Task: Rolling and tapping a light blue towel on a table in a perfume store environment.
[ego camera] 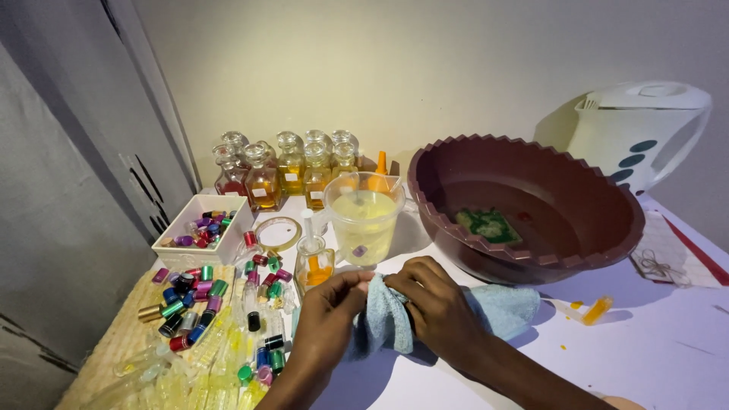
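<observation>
- While both hands meet at the near middle of the white table [668,342], the left hand [328,313] has its fingers pinched shut on an edge of the pale blue terry cloth [497,307], and possibly on something small inside the fold; whether anything is wrapped there cannot be told.
- The right hand [437,307] is curled closed over the same cloth, bunching it between thumb and fingers.
- The cloth's long axis runs from about nine o'clock to three o'clock; its free end trails toward three o'clock from the right hand, so that hand is nearer the bulk of it.
- At eight o'clock from the left hand, touching nothing, lie many small coloured metallic caps [190,304] and clear little vials [220,357] on a woven straw mat [106,345].
- At twelve o'clock, just beyond the fingertips, stands a small glass bottle of amber liquid [314,266], beside a clear plastic jug of yellowish liquid [364,220].
- At two o'clock sits a dark red scallop-rimmed plastic basin [607,228] with a green sponge [490,225] inside.
- Farther, at eleven o'clock, a white square tub of caps [186,250] and a row of stoppered glass bottles [292,171] against the wall.
- Farthest, at one o'clock, a white electric kettle [642,129].
</observation>
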